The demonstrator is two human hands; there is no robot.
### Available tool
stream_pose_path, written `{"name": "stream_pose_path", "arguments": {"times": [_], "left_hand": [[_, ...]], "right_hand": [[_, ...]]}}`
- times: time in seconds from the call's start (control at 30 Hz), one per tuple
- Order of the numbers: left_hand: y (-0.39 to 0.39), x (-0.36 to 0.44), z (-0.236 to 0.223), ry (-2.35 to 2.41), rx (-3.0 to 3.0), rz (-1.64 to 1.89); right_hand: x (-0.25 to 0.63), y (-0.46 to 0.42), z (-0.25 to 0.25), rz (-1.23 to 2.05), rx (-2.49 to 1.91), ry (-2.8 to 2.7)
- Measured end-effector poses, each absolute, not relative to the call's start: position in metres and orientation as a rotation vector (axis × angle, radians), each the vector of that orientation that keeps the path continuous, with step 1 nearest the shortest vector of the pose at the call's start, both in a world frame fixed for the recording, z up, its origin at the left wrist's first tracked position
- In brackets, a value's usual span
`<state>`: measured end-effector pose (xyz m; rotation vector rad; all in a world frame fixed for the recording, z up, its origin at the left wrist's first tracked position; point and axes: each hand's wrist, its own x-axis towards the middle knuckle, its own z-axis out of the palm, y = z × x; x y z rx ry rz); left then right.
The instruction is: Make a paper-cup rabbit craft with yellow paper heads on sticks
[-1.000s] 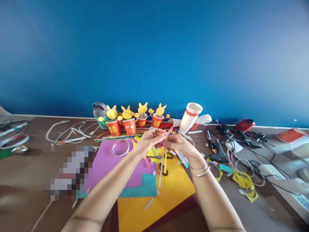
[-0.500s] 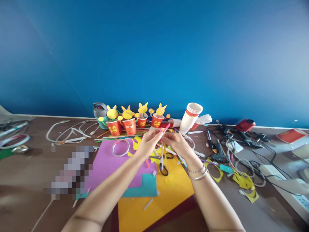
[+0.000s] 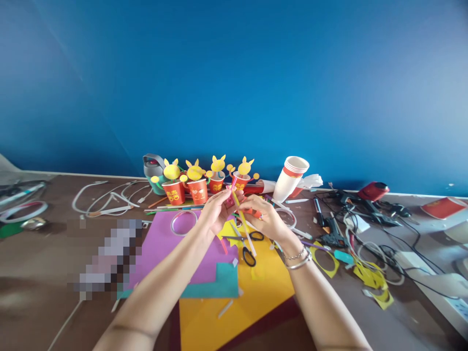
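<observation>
My left hand (image 3: pixel 215 213) pinches a thin pink straw (image 3: pixel 233 183), whose tip sticks up past the fingers. A long yellow straw (image 3: pixel 242 218) slants down between my hands, pale at its lower end. The fingers of my right hand (image 3: pixel 263 217) are closed against the yellow straw; the exact grip is partly hidden. Below my hands, black-handled scissors (image 3: pixel 248 256) lie open on yellow paper (image 3: pixel 256 297). Purple paper (image 3: pixel 164 253) and teal paper (image 3: pixel 223 282) spread out under my left forearm.
Several red cups (image 3: pixel 198 191) bearing yellow paper rabbit heads (image 3: pixel 171 170) line the back. A stack of white cups (image 3: pixel 288 183) leans behind my right hand. A glue gun (image 3: pixel 332 235), cables and yellow offcuts (image 3: pixel 371 275) lie right. A tape roll (image 3: pixel 184 223) rests on the purple paper.
Both hands have shifted slightly left. The pink straw's tip has turned more upright, and the yellow straw now shows slanting between the hands.
</observation>
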<state>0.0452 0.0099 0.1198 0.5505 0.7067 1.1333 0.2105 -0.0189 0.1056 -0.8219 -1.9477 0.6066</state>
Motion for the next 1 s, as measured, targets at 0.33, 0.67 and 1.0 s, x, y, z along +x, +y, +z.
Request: {"name": "stream_pose_path", "arguments": {"times": [0.33,0.67,1.0], "left_hand": [[0.0084,0.0447,0.1197,0.686,0.680,1.061],[0.0063,0.0450,0.1201,0.662,0.849,1.042],[0.0054,0.0432,0.1246,0.707,0.837,1.063]], "right_hand": [[0.2077,-0.0167,0.1047,1.072,-0.862,-1.414],[0.2085,-0.0195,0.1119,1.169,-0.933,-1.267],[0.2100,-0.0201,0.1092,0.888,-0.892,-1.590]]}}
